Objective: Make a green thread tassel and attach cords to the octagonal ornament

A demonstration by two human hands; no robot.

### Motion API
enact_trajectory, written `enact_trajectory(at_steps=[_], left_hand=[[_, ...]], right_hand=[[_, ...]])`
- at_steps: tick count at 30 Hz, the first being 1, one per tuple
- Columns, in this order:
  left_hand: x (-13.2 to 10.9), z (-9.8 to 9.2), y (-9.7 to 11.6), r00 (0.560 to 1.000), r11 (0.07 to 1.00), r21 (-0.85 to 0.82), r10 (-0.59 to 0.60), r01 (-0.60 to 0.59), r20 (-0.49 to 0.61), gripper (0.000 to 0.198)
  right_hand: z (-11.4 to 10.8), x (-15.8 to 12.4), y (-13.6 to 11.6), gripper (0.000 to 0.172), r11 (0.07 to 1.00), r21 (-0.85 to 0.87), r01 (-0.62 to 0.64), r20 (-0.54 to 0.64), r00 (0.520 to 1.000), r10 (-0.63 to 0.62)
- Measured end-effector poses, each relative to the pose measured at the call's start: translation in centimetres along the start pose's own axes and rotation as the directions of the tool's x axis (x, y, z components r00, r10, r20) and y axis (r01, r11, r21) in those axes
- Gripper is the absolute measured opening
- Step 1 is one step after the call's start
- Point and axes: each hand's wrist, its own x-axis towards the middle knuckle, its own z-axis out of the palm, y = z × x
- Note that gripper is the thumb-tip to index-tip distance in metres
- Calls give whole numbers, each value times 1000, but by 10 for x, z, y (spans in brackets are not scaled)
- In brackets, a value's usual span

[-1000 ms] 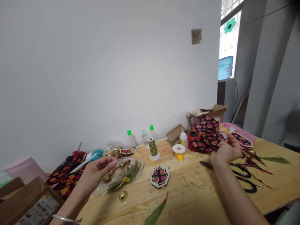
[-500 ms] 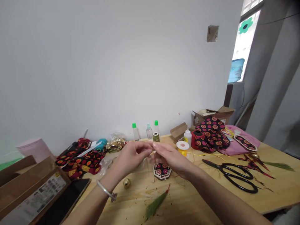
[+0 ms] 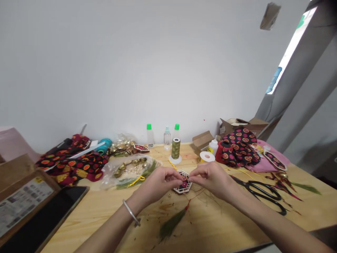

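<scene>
My left hand (image 3: 158,184) and my right hand (image 3: 214,179) are closed in pinches, a small gap apart. Whatever lies between their fingertips is too small to make out. An octagonal pendant (image 3: 184,184) with a pale lattice rim and dark patterned fabric lies on the table just behind and below the fingertips, partly covered by them. Closer to me rests a green tassel (image 3: 172,224) with a red top, and thin reddish cord runs from it toward my right hand.
Black-handled scissors (image 3: 263,191) lie beside my right forearm. A green thread spool (image 3: 176,149), a yellow cord spool (image 3: 207,157) and a glue bottle (image 3: 212,147) stand behind the hands. To the left are a plastic bag of bells (image 3: 131,168), a dark tablet-like slab (image 3: 50,218) and a cardboard box (image 3: 23,200).
My hands have moved apart from touching fingertips to a small gap, still pinched. The camera view has tilted and shifted. The gold bell on the table is no longer visible.
</scene>
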Motion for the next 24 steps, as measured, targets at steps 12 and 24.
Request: enact_trajectory(at_steps=[12, 24], left_hand=[[9, 29, -39, 974, 886, 434, 215, -162, -76, 46], [13, 35, -50, 959, 925, 351, 217, -143, -181, 38]], right_hand=[[-34, -2, -14, 15, 995, -98, 6, -114, 993, -17], [12, -3, 6, 12, 991, -96, -97, 17, 995, 99]])
